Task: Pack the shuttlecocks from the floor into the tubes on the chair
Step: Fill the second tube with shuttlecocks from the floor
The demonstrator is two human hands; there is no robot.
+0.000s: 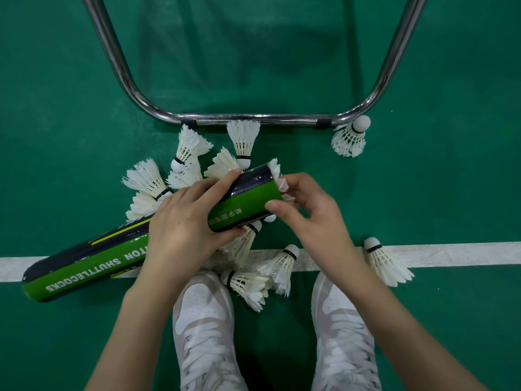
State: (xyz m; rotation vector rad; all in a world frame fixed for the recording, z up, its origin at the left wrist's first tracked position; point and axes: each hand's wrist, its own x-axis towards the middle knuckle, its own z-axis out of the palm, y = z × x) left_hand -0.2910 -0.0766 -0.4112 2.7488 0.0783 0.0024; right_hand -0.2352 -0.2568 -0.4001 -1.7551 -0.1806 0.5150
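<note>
A long green and black shuttlecock tube (84,263) lies slanted across the floor, its far end raised. My left hand (186,224) grips the tube near its open end (248,198). My right hand (307,213) pinches the white feathers of a shuttlecock (283,184) that sticks out of the tube's mouth. Several white feather shuttlecocks lie on the green floor around the tube, such as one (191,145) behind it and one (248,286) between my shoes. One shuttlecock (351,136) rests against the chair frame and another (386,263) lies on the white line at right.
The chrome tubular chair base (253,119) curves across the floor ahead. A white court line (451,253) runs left to right under my hands. My two white sneakers (203,328) stand at the bottom of the view.
</note>
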